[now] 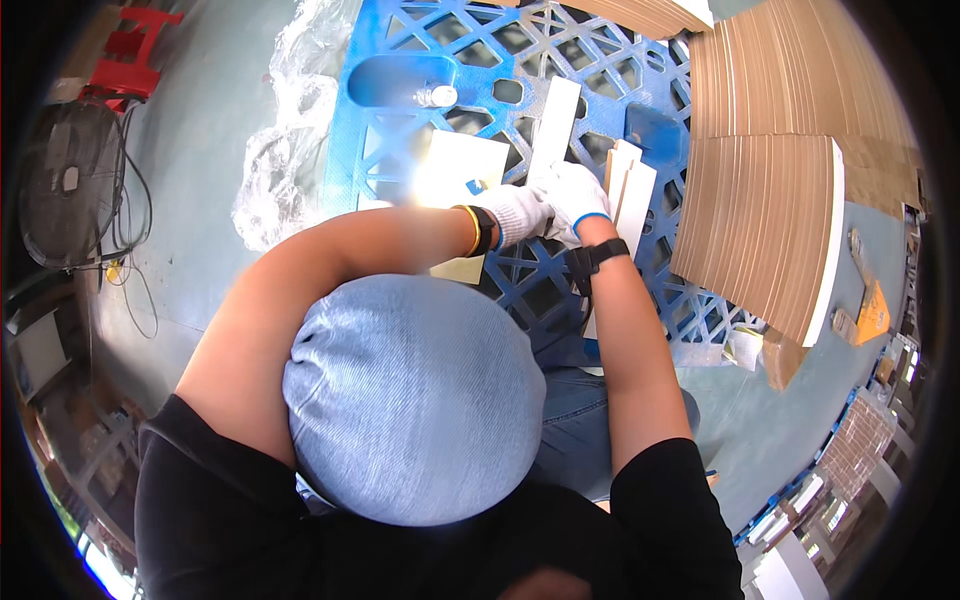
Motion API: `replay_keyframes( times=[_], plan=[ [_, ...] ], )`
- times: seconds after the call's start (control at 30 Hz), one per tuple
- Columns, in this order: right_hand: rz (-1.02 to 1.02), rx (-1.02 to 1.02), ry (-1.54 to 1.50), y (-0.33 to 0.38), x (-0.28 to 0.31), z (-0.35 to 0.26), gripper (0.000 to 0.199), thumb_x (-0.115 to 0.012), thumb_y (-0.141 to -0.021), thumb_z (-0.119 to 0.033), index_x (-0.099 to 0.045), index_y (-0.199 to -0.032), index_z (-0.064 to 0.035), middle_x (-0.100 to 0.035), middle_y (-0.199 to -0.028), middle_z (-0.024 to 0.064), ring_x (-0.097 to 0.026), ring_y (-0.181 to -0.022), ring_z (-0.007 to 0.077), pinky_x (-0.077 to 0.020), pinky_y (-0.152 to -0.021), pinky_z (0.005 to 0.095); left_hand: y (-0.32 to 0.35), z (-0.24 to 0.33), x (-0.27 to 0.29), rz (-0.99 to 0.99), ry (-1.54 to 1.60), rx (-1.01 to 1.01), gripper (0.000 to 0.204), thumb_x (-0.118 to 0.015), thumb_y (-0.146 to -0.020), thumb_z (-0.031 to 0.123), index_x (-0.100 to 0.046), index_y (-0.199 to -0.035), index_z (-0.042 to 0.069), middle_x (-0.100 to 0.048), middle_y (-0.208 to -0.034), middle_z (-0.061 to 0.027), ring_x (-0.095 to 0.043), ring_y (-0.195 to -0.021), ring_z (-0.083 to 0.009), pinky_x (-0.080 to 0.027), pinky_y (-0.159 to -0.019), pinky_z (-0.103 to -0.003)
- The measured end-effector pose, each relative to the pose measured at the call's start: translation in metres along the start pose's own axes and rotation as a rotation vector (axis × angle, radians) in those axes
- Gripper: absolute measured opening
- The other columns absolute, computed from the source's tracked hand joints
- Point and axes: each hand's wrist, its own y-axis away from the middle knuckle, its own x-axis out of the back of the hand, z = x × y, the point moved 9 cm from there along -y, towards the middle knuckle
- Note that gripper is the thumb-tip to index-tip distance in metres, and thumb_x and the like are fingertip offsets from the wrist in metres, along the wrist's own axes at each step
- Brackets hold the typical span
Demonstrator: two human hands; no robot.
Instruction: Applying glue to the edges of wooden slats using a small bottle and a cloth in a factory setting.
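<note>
Both my hands wear white knitted gloves and meet over a blue plastic pallet [400, 30]. My right hand [578, 196], blue-edged at the cuff, is closed at the near end of a long white strip [556, 118]. Against its left side, my left hand [522, 214] curls inward; its fingertips are hidden, so what they grip cannot be seen. Beside my left wrist lies a cream sheet [465, 155] with a small blue mark. To the right of my right hand lie white-and-brown cardboard pieces [632, 195].
Tall stacks of flat cardboard [760, 220] rise along the pallet's right side. Crumpled clear plastic film [285, 150] lies on the floor at left, with a black fan [75, 185] and its cables beyond. My denim-covered knee [415, 400] fills the middle. A small white object [437, 96] sits on the pallet.
</note>
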Motion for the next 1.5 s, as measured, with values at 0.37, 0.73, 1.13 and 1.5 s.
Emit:
replay_keyframes(
  times=[0.37,0.73,1.13,1.5],
  plan=[
    [0.428,0.148,0.451,-0.018,0.037,-0.062,0.03,-0.056,-0.097,-0.029,-0.07,-0.116,-0.01,-0.069,-0.112,0.0231,-0.073,-0.098,0.0405,-0.0597,-0.083,0.0489,0.001,-0.004,-0.004,0.124,0.072,-0.018,0.021,-0.066,-0.091,0.021,-0.07,-0.109,0.01,-0.074,-0.098,-0.0179,-0.074,-0.094,-0.0374,-0.06,-0.079,-0.046],
    [0.353,0.229,0.423,-0.028,0.026,-0.057,0.021,-0.06,-0.092,-0.017,-0.075,-0.106,-0.0123,-0.071,-0.113,0.0241,-0.073,-0.098,0.0398,-0.0602,-0.083,0.0478,-0.001,-0.004,-0.004,0.155,0.092,0.0,0.019,-0.066,-0.091,0.022,-0.074,-0.103,0.01,-0.075,-0.098,-0.0164,-0.074,-0.094,-0.0365,-0.06,-0.078,-0.045],
    [0.226,0.251,0.482,-0.029,0.02,-0.061,0.025,-0.065,-0.086,-0.017,-0.074,-0.107,-0.0075,-0.074,-0.11,0.0222,-0.074,-0.101,0.0365,-0.0611,-0.081,0.0464,-0.002,-0.003,-0.015,0.052,0.035,-0.026,0.03,-0.064,-0.09,0.019,-0.068,-0.119,0.011,-0.074,-0.103,-0.0158,-0.074,-0.095,-0.0357,-0.059,-0.078,-0.046],
    [0.245,0.36,0.586,-0.023,0.008,-0.064,0.023,-0.066,-0.084,-0.018,-0.074,-0.105,-0.0128,-0.074,-0.104,0.0195,-0.072,-0.098,0.0408,-0.0599,-0.078,0.0497,0.004,0.001,-0.003,0.081,0.007,-0.032,0.019,-0.064,-0.091,0.025,-0.072,-0.105,0.013,-0.074,-0.091,-0.0128,-0.074,-0.09,-0.033,-0.059,-0.076,-0.042]
  ],
)
